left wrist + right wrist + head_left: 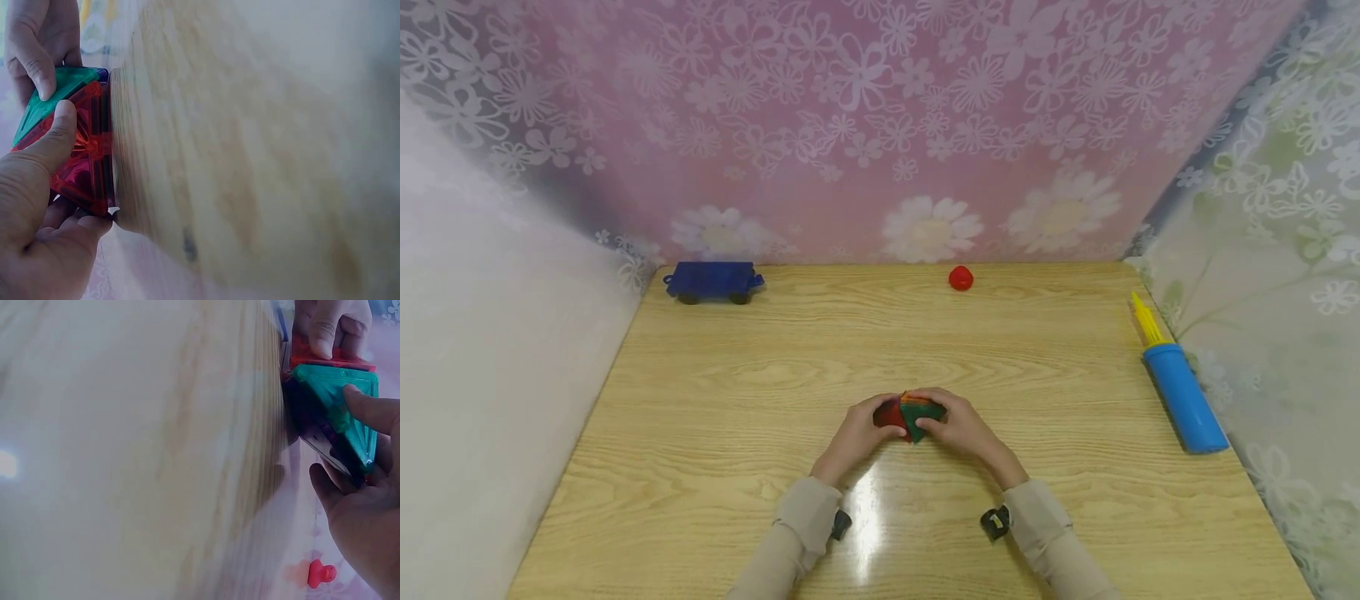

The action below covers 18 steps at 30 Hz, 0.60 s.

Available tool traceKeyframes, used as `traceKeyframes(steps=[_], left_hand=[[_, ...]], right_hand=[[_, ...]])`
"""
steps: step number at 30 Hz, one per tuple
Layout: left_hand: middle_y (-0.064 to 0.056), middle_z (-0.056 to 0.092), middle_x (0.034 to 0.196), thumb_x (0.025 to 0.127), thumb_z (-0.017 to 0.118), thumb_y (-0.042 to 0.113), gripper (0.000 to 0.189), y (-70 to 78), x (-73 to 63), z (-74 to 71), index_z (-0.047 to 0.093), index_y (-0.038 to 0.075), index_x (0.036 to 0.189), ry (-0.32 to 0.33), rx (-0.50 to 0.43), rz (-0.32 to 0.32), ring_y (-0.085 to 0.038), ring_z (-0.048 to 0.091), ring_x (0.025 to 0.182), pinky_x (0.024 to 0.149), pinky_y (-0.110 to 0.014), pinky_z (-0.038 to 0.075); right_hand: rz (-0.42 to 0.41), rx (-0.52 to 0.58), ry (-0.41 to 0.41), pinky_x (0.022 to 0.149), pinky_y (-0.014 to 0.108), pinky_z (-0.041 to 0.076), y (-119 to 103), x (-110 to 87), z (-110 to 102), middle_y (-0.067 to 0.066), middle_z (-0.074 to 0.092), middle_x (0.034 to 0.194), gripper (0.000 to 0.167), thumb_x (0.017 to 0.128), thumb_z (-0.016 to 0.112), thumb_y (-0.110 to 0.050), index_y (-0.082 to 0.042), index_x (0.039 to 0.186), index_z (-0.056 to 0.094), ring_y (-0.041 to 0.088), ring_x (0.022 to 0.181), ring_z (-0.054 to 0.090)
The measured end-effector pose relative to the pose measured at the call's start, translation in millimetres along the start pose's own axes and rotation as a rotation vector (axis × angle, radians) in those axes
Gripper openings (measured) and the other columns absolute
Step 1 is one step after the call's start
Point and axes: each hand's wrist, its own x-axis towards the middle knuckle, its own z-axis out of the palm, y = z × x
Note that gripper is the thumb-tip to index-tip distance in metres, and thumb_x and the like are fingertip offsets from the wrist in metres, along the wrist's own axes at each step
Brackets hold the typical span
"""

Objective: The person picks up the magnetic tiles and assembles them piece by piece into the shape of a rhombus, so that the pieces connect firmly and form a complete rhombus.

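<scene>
In front of me, both hands hold a small cluster of translucent triangular magnetic tiles at the middle of the table [737,458]. My left hand [857,435] pinches a red tile [94,144], its thumb on the near face and fingers behind. A green tile [357,394] is gripped by my right hand [966,432], thumb pressed on its face. Red and green meet edge to edge. Along the top shows an orange edge [914,397], and a dark purple tile [315,428] sits beside the green one. The fingers hide the cluster's far side.
A blue toy wagon [711,281] stands at the back left. Toward the back right of the middle is a small red toy [961,278], duck-like in the right wrist view. A blue and yellow hand pump [1183,396] lies along the right edge. Patterned walls bound the back and sides.
</scene>
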Motion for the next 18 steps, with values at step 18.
traceKeyframes(steps=[18], left_hand=[[-0.012, 0.055, 0.134, 0.085, 0.069, 0.025, 0.059, -1.8, 11.3, 0.8, 0.048, 0.008, 0.138, -0.034, 0.022, 0.016, -0.025, 0.055, 0.118, 0.096, -0.038, 0.048]], right_hand=[[0.041, 0.015, 0.005, 0.094, 0.049, 0.046, 5, 3.3, -7, 0.016, 0.057, 0.13, 0.041, 0.088, 0.068, -0.017, -0.009, 0.128, 0.059, 0.034, 0.116, 0.054]])
